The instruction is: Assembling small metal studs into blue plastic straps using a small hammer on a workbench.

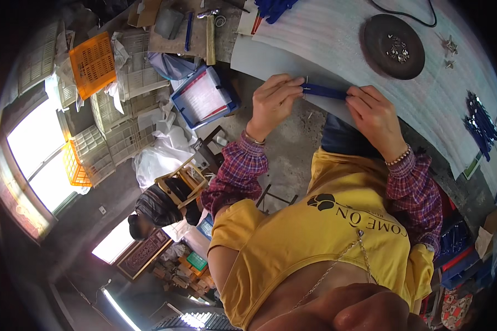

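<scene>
A dark blue strap is stretched between my two hands at the table's near edge. My left hand pinches its left end, where a small, thin metal piece, buckle-like, shows at the fingertips. My right hand grips the other end between thumb and fingers. Beyond the hands, a round dark dish with small metal parts in it rests on the table. Some similar metal pieces lie to the right of the dish.
White sheeting covers the table. Blue strap bundles lie at its right and far edge. A hammer sits on a side board. Left are a blue bin, stacked crates and a seated person.
</scene>
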